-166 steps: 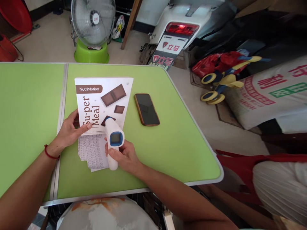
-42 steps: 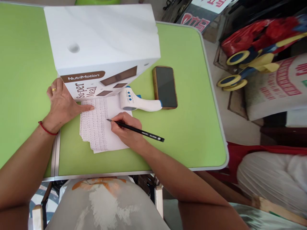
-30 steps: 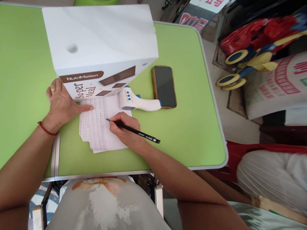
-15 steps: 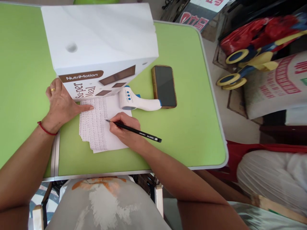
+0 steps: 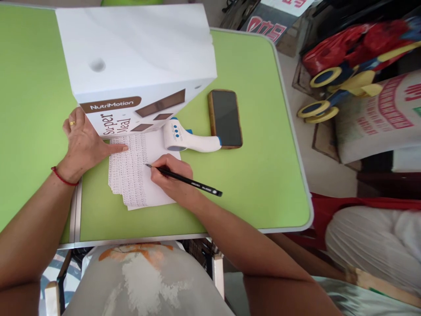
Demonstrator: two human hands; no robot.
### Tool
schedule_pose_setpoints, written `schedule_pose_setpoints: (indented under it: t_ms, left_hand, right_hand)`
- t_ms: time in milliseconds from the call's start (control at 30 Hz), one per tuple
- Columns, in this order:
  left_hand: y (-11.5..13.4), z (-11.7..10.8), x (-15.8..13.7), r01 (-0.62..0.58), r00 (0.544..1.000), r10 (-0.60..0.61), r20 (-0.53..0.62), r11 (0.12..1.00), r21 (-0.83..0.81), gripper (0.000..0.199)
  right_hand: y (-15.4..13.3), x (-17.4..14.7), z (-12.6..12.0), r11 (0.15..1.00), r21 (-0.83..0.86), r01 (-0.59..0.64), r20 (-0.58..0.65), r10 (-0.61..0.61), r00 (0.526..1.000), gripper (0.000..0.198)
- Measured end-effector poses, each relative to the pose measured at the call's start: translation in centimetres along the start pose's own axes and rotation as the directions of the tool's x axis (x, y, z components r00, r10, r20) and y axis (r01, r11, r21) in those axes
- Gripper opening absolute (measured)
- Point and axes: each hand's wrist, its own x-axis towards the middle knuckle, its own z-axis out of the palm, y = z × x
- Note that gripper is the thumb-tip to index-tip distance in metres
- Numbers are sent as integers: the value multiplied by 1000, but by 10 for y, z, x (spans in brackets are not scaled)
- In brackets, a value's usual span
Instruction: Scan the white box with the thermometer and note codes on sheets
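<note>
Right hand grasping a black pen, tip at the marked columns of the paper to that hand's left; left hand, thumb outstretched on the paper, fingers alongside the white box, whether gripping it cannot be told; thermometer just beyond the right hand, phone farther right

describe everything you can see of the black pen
The pen is slim, straight and black, with small pale lettering toward its rear end and a lighter, pointed tip. The barrel looks like plastic. The right hand grips it near the front, in a writing hold, hiding part of the barrel. It slants with the tip toward the left and the rear end to the right. The tip is at the edge of the written columns on the paper; whether it touches is unclear.
</note>
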Motion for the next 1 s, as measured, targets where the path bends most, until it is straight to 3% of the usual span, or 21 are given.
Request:
schedule_pose_setpoints:
  t_ms: [700,1000]
  left_hand:
    - [1,-1,1,-18,1000,19,20,999,-42,123]
    - [-5,4,1,-50,997,51,-54,999,21,121]
  right_hand:
    - [-1,0,1,1000,-25,-1,-18,1,1000,11]
    - [1,0,-1,999,15,-41,-26,42,999,9]
